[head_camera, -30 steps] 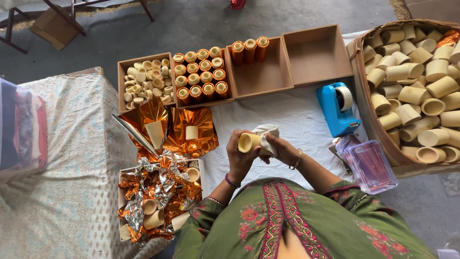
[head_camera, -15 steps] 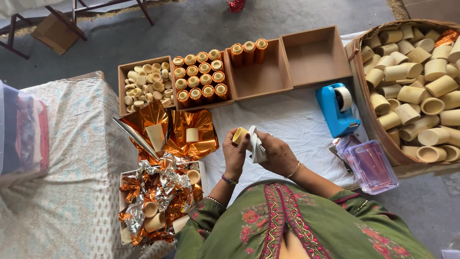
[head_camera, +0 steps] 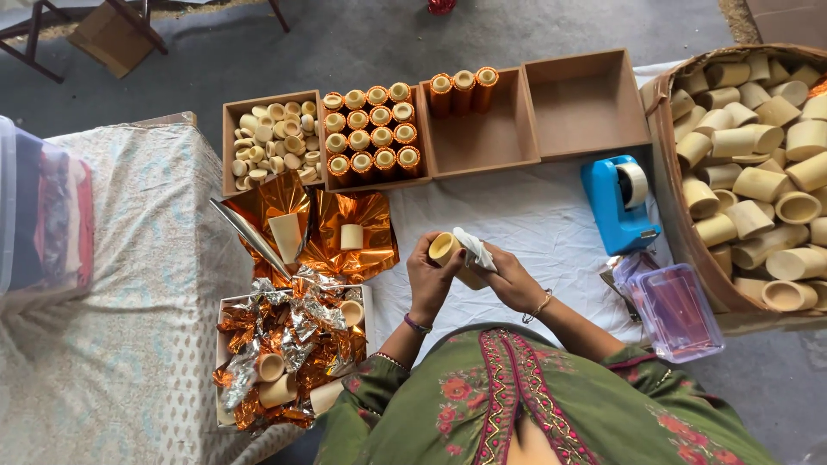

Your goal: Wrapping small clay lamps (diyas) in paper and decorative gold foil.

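L hand [head_camera: 428,280] clasps tube [head_camera: 448,252] by its rim end; R hand [head_camera: 510,280] pinches white strip [head_camera: 475,250] onto it. Tube prob. light, stiff, crushable; take mid-wall.

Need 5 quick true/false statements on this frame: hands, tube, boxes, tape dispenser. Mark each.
1. Both hands hold one cardboard tube. True: the left hand grips its end and the right hand presses a white strip on it.
2. The tape dispenser is red. False: it is blue and stands right of the hands on the white cloth.
3. The rightmost wooden box is full of tubes. False: it is empty.
4. The box beside it holds three orange-wrapped tubes. True.
5. Orange foil sheets lie left of the hands. True.
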